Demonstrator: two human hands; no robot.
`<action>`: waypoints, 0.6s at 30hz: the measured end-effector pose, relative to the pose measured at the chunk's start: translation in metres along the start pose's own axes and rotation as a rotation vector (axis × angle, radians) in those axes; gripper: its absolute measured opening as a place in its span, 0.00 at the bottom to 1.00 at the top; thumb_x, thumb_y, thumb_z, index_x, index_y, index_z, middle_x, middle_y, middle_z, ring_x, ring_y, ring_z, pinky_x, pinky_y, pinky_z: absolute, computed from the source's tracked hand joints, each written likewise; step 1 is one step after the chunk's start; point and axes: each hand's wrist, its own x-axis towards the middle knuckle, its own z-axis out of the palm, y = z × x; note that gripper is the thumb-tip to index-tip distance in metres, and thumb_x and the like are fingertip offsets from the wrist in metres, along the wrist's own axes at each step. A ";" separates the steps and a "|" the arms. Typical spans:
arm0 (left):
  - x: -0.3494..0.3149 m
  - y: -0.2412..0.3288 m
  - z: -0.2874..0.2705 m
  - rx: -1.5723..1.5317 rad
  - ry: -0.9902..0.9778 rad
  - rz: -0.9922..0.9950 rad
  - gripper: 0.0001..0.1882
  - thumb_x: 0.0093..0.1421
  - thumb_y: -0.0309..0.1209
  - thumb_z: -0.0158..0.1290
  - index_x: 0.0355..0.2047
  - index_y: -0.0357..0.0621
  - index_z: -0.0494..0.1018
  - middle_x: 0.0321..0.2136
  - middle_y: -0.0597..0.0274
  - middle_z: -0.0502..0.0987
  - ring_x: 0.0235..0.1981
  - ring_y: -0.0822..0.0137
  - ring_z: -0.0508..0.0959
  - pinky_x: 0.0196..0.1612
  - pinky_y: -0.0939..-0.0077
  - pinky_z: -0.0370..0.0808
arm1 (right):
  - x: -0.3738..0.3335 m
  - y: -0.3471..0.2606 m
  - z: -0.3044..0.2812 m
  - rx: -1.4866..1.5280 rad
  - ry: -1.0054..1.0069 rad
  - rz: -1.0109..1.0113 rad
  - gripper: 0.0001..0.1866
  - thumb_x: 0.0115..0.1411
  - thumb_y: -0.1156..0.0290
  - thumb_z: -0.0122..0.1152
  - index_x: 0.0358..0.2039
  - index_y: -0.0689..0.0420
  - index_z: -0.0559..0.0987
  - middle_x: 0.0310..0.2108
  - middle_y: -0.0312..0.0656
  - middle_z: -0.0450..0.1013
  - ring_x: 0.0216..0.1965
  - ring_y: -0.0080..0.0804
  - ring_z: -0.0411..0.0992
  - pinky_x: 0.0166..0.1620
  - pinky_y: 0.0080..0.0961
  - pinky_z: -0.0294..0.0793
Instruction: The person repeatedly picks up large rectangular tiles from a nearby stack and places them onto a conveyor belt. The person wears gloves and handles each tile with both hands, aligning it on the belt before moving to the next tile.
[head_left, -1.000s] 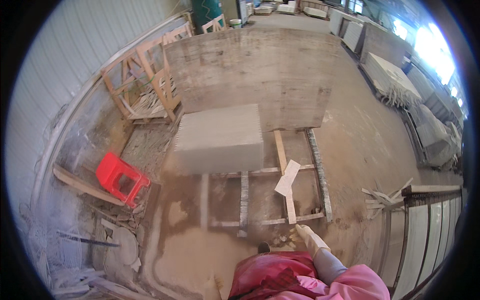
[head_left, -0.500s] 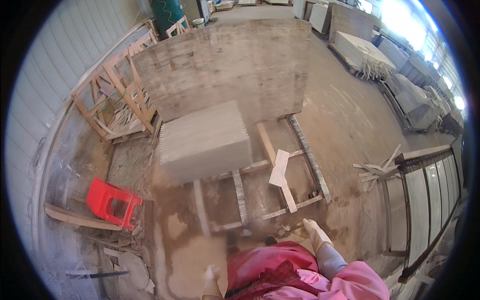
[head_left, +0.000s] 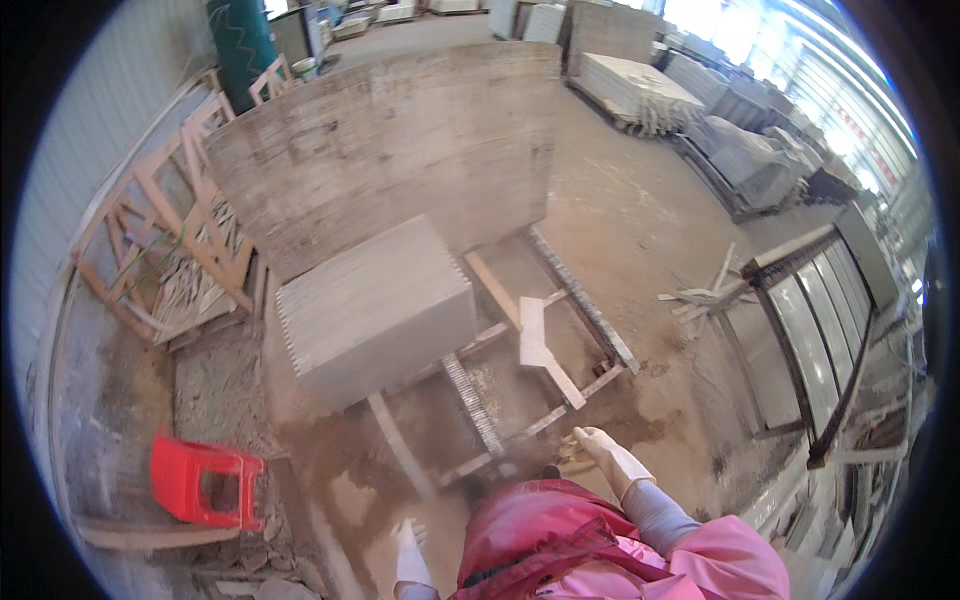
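My right hand (head_left: pixel 604 453), in a pale glove, hangs in front of my red apron. Its fingers are loosely spread and hold nothing. It is nearest the front edge of a low floor frame (head_left: pixel 543 421). My left hand (head_left: pixel 409 545), also pale-gloved, hangs lower at my left side with its fingers apart. It too holds nothing. Ahead of me, a stack of grey slabs (head_left: pixel 380 300) sits on the left part of the frame. An angled pale board piece (head_left: pixel 534 335) lies across a wooden bar on the right part.
A large stained panel (head_left: pixel 390 150) stands behind the stack. A red plastic stool (head_left: pixel 205 483) lies tipped at the left, below wooden A-frames (head_left: pixel 165 215). To the right are scattered strips (head_left: pixel 710 300) and a rack of slabs (head_left: pixel 815 320). Wrapped stacks (head_left: pixel 740 165) stand farther back.
My view has swung right, so the slab stack, panel and stool appear farther left. Both hands still hang free, and the floor frame is slightly nearer.
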 end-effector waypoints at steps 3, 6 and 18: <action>0.010 0.014 -0.009 0.045 0.060 -0.045 0.12 0.58 0.41 0.46 0.33 0.47 0.72 0.23 0.53 0.77 0.17 0.61 0.75 0.17 0.70 0.71 | -0.009 0.010 0.003 0.097 0.011 0.009 0.21 0.63 0.55 0.41 0.38 0.60 0.75 0.28 0.45 0.76 0.28 0.32 0.75 0.33 0.27 0.75; 0.011 0.025 -0.011 0.054 -0.098 0.034 0.14 0.58 0.41 0.46 0.37 0.45 0.69 0.27 0.52 0.75 0.23 0.59 0.74 0.25 0.65 0.70 | -0.012 0.023 -0.004 -0.272 0.082 -0.222 0.19 0.61 0.58 0.43 0.34 0.60 0.77 0.27 0.44 0.76 0.28 0.32 0.74 0.33 0.28 0.74; -0.035 0.090 0.049 0.182 -0.302 0.027 0.23 0.56 0.41 0.45 0.46 0.37 0.66 0.42 0.46 0.71 0.45 0.52 0.70 0.50 0.62 0.67 | -0.024 0.063 -0.027 0.361 0.176 -0.132 0.17 0.59 0.55 0.47 0.42 0.52 0.72 0.38 0.37 0.71 0.38 0.33 0.69 0.35 0.37 0.67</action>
